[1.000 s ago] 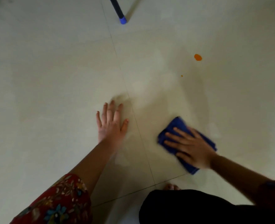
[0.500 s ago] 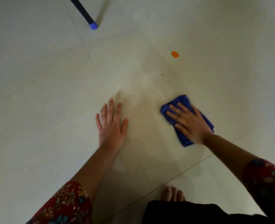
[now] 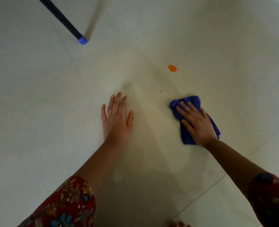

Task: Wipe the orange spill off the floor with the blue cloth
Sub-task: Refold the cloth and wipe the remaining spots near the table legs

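An orange spill (image 3: 172, 68) lies on the pale tiled floor, with a tiny orange drop (image 3: 160, 91) nearer to me. The blue cloth (image 3: 188, 101) is bunched flat on the floor, just below and right of the drop. My right hand (image 3: 197, 124) presses on the cloth with fingers spread across it. Flat on the floor to the left rests my left hand (image 3: 117, 120), palm down, fingers apart, holding nothing. A faint wet smear shows between the two hands.
A black pole with a blue tip (image 3: 82, 40) rests on the floor at the upper left. Tile joints cross the floor (image 3: 37, 112). My toes (image 3: 178, 224) show at the bottom edge.
My right hand has pushed the blue cloth forward, closer to the orange drop and spill. My left hand stays planted on the floor. The view has shifted.
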The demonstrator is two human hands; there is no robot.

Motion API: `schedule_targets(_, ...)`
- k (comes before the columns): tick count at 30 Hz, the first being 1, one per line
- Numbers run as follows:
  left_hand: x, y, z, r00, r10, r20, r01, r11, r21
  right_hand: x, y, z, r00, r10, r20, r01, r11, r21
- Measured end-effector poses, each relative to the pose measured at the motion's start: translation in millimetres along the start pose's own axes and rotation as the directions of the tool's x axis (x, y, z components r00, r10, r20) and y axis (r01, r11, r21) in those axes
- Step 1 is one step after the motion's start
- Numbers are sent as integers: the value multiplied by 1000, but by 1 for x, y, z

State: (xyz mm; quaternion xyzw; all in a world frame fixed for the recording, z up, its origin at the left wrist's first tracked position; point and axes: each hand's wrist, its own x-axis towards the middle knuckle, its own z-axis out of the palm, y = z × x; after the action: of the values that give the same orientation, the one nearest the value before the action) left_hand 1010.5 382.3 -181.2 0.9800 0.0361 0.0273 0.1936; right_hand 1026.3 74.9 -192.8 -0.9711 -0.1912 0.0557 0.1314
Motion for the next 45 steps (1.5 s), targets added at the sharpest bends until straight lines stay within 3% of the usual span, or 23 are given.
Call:
schedule_targets(2, 28, 6, 3, 1000, 7, -5, -7, 1000, 11, 33, 7, -4, 980, 190, -55, -188, 982, 32)
schedule_targets(4, 49, 7, 12, 1000, 21, -2, -21, 1000, 16, 56, -3, -3, 956, 282, -82, -278, 959, 57)
schedule_targets(10, 54, 1, 30, 999, 15, 50, -20, 996, 92, -1, 1, -2, 997, 56, 48, -55, 998, -27)
schedule_targets(13, 56, 3, 30, 1000, 4, 28, -6, 996, 86, 21, 27, -15, 967, 253, 17, -252, 967, -38)
schedule_targets(18, 56, 5, 28, 999, -9, 33, 6, 995, 96, 107, 17, -14, 805, 587, -86, -588, 809, 27)
schedule_targets(19, 56, 5, 27, 999, -18, 36, 14, 995, 100, 108, 9, -12, 820, 567, -77, -566, 824, 37)
schedule_targets(22, 52, 4, 28, 999, -25, 31, 21, 993, 117, 74, -2, -8, 952, 304, -10, -304, 952, 20)
schedule_targets(23, 52, 4, 28, 999, -27, 24, 24, 992, 123, 67, 6, -10, 961, 278, -2, -278, 960, 17)
schedule_targets(25, 52, 5, 29, 999, -25, 22, 22, 991, 133, 80, 31, -18, 920, 389, -54, -387, 921, 43)
schedule_targets(27, 52, 5, 29, 1000, -13, 19, 10, 989, 147, 116, 48, -26, 826, 553, -113, -545, 833, 91)
schedule_targets(29, 53, 4, 30, 1000, -7, 12, 5, 987, 160, 164, 56, -32, 783, 607, -132, -587, 793, 164)
schedule_targets(32, 54, 4, 31, 1000, -1, 7, -1, 985, 171, 219, 41, -30, 856, 495, -149, -452, 857, 247)
schedule_targets(35, 54, 4, 29, 1000, -10, 19, 6, 985, 173, 209, 3, -13, 980, 174, -95, -148, 962, 228)
schedule_targets(37, 53, 5, 29, 1000, -14, 17, 11, 984, 178, 164, -18, -4, 998, -65, -15, 67, 984, 165)
schedule_targets(39, 54, 5, 29, 1000, -11, 13, 9, 985, 175, 117, -12, -5, 983, -163, 81, 154, 982, 104)
schedule_targets(40, 54, 5, 29, 1000, -6, 13, 4, 984, 177, 103, 1, -9, 987, -141, 74, 136, 989, 62)
schedule_targets(42, 55, 5, 29, 1000, -1, 19, -2, 982, 188, 108, 28, -20, 997, 71, 19, -70, 997, -41)
schedule_targets(45, 54, 5, 29, 1000, 8, 23, -13, 981, 193, 165, 39, -21, 904, 421, -73, -427, 898, -109)
